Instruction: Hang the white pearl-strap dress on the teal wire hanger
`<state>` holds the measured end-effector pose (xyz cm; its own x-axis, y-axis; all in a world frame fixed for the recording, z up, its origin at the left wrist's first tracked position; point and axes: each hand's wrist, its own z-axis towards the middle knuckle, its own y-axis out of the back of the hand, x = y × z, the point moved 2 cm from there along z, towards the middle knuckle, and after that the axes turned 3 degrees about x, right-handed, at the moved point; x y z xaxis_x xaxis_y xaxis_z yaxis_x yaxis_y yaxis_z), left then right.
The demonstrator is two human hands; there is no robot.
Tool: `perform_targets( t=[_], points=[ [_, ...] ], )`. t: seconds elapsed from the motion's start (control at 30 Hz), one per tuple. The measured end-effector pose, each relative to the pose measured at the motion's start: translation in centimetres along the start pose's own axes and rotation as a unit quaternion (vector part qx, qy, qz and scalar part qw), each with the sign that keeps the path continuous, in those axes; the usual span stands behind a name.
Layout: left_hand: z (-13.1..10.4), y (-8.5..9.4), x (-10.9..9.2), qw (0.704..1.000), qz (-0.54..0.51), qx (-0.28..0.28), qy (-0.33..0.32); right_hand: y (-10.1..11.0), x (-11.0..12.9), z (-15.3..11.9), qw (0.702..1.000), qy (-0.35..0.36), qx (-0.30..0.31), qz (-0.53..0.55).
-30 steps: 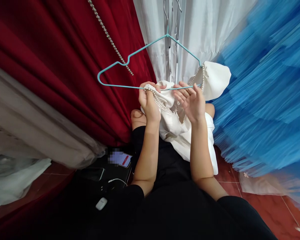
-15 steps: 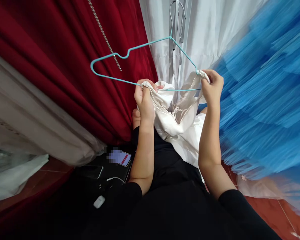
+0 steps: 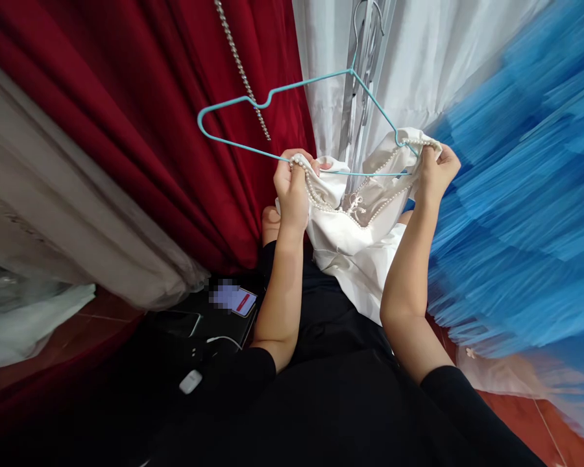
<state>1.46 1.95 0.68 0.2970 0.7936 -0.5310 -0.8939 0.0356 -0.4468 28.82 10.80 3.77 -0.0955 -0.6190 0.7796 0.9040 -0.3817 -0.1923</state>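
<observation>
A white dress (image 3: 343,232) with a pearl-beaded neckline hangs between my two hands and drapes down over my lap. My left hand (image 3: 292,194) is closed on the dress's left shoulder, close to the lower bar of a light-blue hanger (image 3: 311,80). The pearl edge runs over its thumb. My right hand (image 3: 438,172) pinches the other shoulder, whose fabric lies over the hanger's right end. The hanger's left end sticks out bare, and its lower bar crosses the neck opening. Its hook points up in front of a metal post.
Red (image 3: 165,130) and white curtains hang ahead, with a beaded chain (image 3: 243,71) before the red one. Layered blue tulle (image 3: 525,207) fills the right side. At lower left, a lit phone (image 3: 243,302), a dark phone (image 3: 175,322) and a white case (image 3: 191,382) lie on a black surface.
My right hand has drawn the dress's shoulder outward over the hanger's right end, so more fabric now covers it. My left hand keeps its grip. The view has shifted slightly.
</observation>
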Motion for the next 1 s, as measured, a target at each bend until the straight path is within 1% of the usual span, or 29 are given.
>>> perform_targets(
  t=[0.07,0.13,0.23,0.3,0.37,0.4,0.43,0.47,0.53,0.6,0.63,0.67,0.7,0.77,0.83,0.9,1.0],
  points=[
    [0.1,0.3,-0.1,1.0,0.019,-0.005,0.012,-0.5,-0.3,0.2,1.0,-0.011,0.009,-0.016],
    [0.3,0.6,-0.1,0.999,0.023,-0.004,0.024,-0.7,-0.3,0.5,0.999,-0.023,0.006,-0.025],
    [0.3,0.7,0.1,1.0,-0.005,0.002,0.022,0.5,-0.5,0.2,0.998,-0.011,-0.038,-0.038],
    [0.2,0.5,0.2,0.999,-0.03,0.005,0.014,1.9,-1.1,-1.0,0.995,0.009,-0.085,-0.051],
    [0.1,0.4,0.5,0.999,-0.045,0.009,0.012,3.4,-1.6,-3.1,0.99,0.022,-0.114,-0.075],
    [0.1,0.3,0.6,0.999,-0.047,0.01,0.014,4.0,-1.6,-4.3,0.989,0.025,-0.114,-0.087],
    [0.0,0.3,0.7,0.999,-0.047,0.009,0.016,4.4,-1.5,-5.5,0.99,0.025,-0.091,-0.106],
    [0.0,0.2,0.8,0.999,-0.047,0.007,0.019,4.4,-1.2,-6.8,0.991,0.028,-0.054,-0.116],
    [-0.1,0.0,1.1,0.998,-0.052,0.005,0.025,3.6,-0.1,-8.9,0.993,0.051,0.029,-0.098],
    [-0.3,-0.4,1.3,0.997,-0.062,0.007,0.035,1.8,1.3,-10.5,0.994,0.052,0.09,-0.029],
    [-0.4,-0.6,1.4,0.997,-0.065,0.008,0.039,0.6,1.8,-11.0,0.993,0.031,0.112,0.019],
    [-0.6,-0.9,1.4,0.997,-0.063,0.008,0.041,-0.6,2.2,-11.4,0.989,-0.008,0.126,0.07],
    [-0.8,-1.2,1.4,0.997,-0.059,0.007,0.04,-1.9,2.4,-11.6,0.982,-0.056,0.133,0.124],
    [-1.1,-1.7,1.2,0.998,-0.047,0.007,0.039,-4.2,2.5,-11.8,0.957,-0.14,0.124,0.222],
    [-1.3,-2.0,1.2,0.998,-0.05,0.011,0.048,-5.7,2.3,-11.6,0.937,-0.181,0.094,0.283],
    [-1.4,-2.0,1.3,0.996,-0.067,0.016,0.065,-6.4,2.0,-11.4,0.935,-0.179,0.077,0.296],
    [-1.5,-1.5,1.7,0.993,-0.078,0.011,0.084,-6.1,2.0,-11.1,0.95,-0.135,0.094,0.265]
  ],
)
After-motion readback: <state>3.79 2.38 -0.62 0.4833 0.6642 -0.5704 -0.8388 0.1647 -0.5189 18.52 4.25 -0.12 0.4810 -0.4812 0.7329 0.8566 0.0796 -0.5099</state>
